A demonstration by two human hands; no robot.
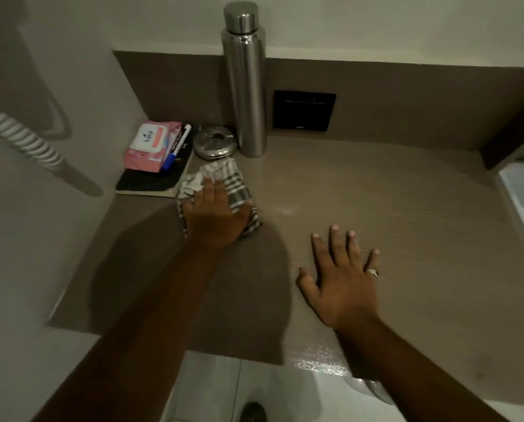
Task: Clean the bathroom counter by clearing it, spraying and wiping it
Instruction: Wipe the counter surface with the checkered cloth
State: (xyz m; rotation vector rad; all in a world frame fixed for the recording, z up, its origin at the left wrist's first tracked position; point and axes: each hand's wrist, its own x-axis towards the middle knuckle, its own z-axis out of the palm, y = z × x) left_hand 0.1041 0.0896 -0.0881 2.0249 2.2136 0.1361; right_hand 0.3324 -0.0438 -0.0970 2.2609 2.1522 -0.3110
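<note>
A person's left hand (pixel 216 213) presses flat, fingers extended, on a crumpled checked cloth (pixel 224 190) toward the back left corner of the brown bathroom counter (pixel 376 193), while the right hand (pixel 343 281) rests palm-down with fingers spread on the bare surface near the front edge, a ring (pixel 373 272) on one finger. Just behind the cloth sits a round steel tin (pixel 214 143), with a tall steel bottle (pixel 245 80) upright beside it against the back wall. In the corner, a pink wipes packet (pixel 149 146) and a blue-capped marker (pixel 177 147) lie on a black notebook (pixel 151 181), which touches the cloth's left edge. A black wall plate (pixel 304 111) is set in the back panel.
</note>
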